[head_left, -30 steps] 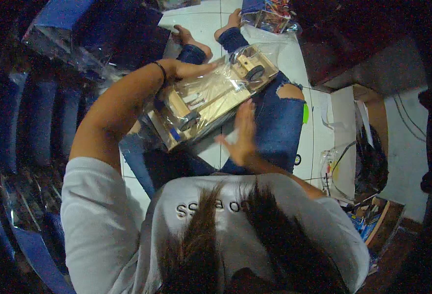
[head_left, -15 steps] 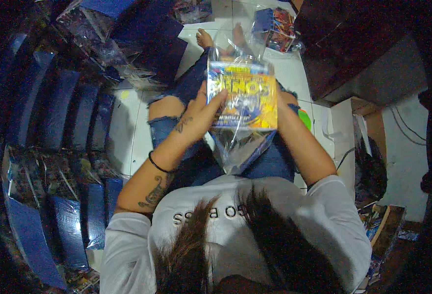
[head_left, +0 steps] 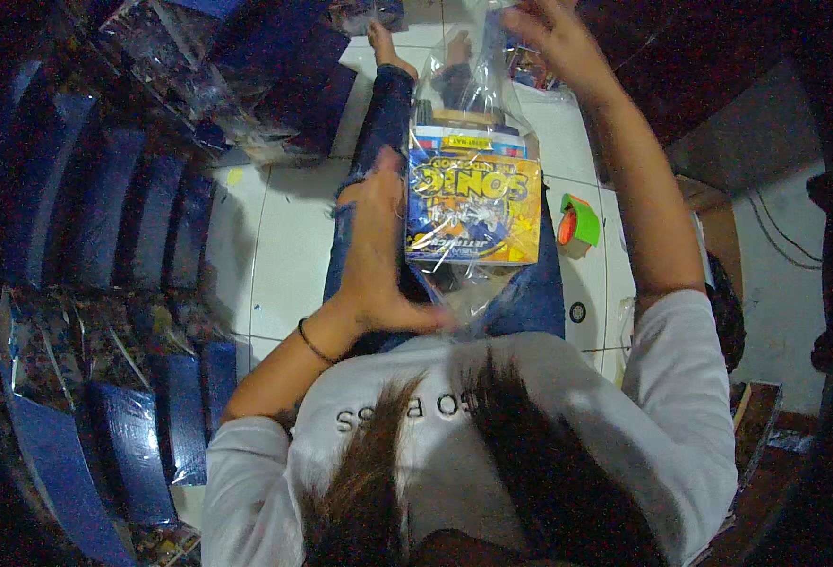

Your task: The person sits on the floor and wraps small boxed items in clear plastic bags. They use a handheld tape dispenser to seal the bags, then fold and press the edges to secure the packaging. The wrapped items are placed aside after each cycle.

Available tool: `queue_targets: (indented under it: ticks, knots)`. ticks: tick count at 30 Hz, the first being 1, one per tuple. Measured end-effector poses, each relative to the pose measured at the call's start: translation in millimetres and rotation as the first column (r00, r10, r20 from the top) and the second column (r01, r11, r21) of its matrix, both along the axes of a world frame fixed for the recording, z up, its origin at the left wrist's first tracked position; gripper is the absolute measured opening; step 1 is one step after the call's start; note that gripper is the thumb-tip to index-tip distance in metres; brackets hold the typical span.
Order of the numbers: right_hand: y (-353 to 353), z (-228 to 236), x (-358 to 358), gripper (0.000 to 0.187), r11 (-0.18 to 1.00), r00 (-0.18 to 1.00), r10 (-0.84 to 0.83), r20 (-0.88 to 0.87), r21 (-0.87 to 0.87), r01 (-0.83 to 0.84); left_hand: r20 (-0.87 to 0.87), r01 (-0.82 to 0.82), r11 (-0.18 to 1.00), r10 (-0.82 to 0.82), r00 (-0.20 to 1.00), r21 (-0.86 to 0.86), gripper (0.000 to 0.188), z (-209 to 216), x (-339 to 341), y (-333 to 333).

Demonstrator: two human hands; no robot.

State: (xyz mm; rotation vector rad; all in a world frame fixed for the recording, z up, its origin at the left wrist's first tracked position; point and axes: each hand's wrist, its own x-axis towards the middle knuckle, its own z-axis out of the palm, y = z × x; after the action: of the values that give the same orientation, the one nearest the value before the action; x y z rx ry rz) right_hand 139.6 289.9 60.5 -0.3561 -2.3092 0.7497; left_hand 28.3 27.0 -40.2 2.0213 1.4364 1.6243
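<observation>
A thick block with a yellow and blue printed cover [head_left: 478, 213] lies on my lap inside a clear plastic bag [head_left: 482, 90]. It looks like a stack of books or a box; which one I cannot tell. My left hand [head_left: 376, 260] lies along the block's left side, slightly blurred, with fingers stretched away from me and thumb spread toward the bag's near end. At the top edge of the view, my right hand [head_left: 553, 38] is at the bag's far end. The plastic stretches up to its fingers, which seem closed on it, partly blurred.
Plastic-wrapped blue-sided stacks [head_left: 123, 203] line the floor on the left. A green and orange tape dispenser [head_left: 579, 223] and a small dark round object [head_left: 577, 312] lie on the tiles to the right. Another wrapped stack [head_left: 530, 71] sits beyond my feet. Dark furniture [head_left: 700, 85] stands far right.
My right hand has left the block's right side and moved far forward, with the plastic drawn out. My left hand has let go and spread open. The block rests on my lap; the tape dispenser shows fully.
</observation>
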Motion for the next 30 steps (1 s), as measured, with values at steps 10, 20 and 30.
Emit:
queue_targets:
  ticks: [10, 20, 30]
  knots:
    - [-93.8, -29.6, 25.4, 0.027, 0.997, 0.938, -0.066, 0.342, 0.071, 0.044, -0.602, -0.123, 0.975, -0.014, 0.798, -0.185, 0.129, 10.4, 21.3, -12.7]
    - [-158.2, -96.1, 69.9, 0.045, 0.948, 0.981, -0.119, 0.154, 0.311, 0.066, -0.738, -0.107, 0.988, -0.01, 0.675, -0.111, 0.097, 6.5, 32.0, -9.6]
    - [-98.0, -137.1, 147.7, 0.044, 0.843, 0.876, -0.476, -0.077, -0.324, 0.429, -0.636, -0.065, 0.965, -0.117, 0.763, -0.255, 0.134, 23.0, 24.7, -7.1]
